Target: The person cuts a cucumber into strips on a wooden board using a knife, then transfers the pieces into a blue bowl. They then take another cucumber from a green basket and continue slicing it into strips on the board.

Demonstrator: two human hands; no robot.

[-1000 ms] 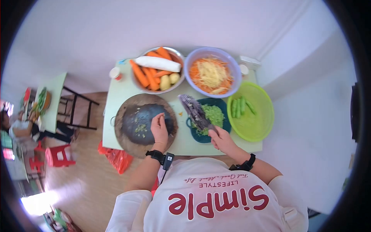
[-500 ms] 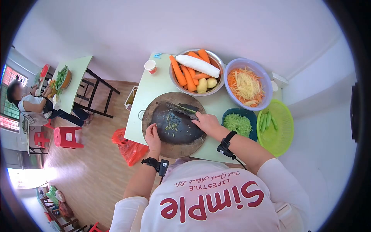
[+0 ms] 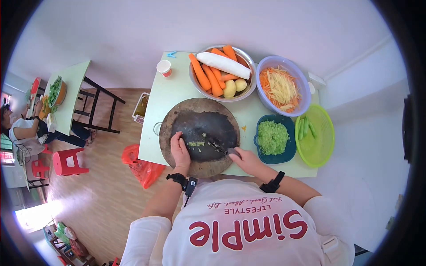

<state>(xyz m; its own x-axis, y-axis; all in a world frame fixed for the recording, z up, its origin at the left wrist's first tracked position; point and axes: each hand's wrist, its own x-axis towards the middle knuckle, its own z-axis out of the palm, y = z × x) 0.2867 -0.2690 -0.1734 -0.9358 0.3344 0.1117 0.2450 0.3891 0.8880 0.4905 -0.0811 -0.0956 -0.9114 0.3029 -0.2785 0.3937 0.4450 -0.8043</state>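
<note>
A round wooden chopping board (image 3: pixel 177 111) with a dark wet middle lies at the table's front edge. My right hand (image 3: pixel 250 162) is closed round the dark handle of a knife (image 3: pixel 222 149), whose blade is seen nearly edge-on above the board. Small green bits (image 3: pixel 195 143) lie on the board left of the blade. Beside them my left hand (image 3: pixel 179 151) rests at the board's left part, its fingers stretched out and holding nothing. A dark green tub of shredded green vegetable (image 3: pixel 272 138) stands right of my right hand.
A metal bowl of carrots, white radish and potatoes (image 3: pixel 223 66), a purple basin of shreds (image 3: pixel 280 91) and a lime basket (image 3: pixel 326 137) stand around the board. A paper cup (image 3: pixel 164 67) is back left. Red bag (image 3: pixel 142 166) on floor; another person (image 3: pixel 26 131) sits far left.
My right hand has brought the knife down and nearer, low over the board's right side. The left hand has shifted slightly right. The green bits now lie in a short strip; the view has shifted.
</note>
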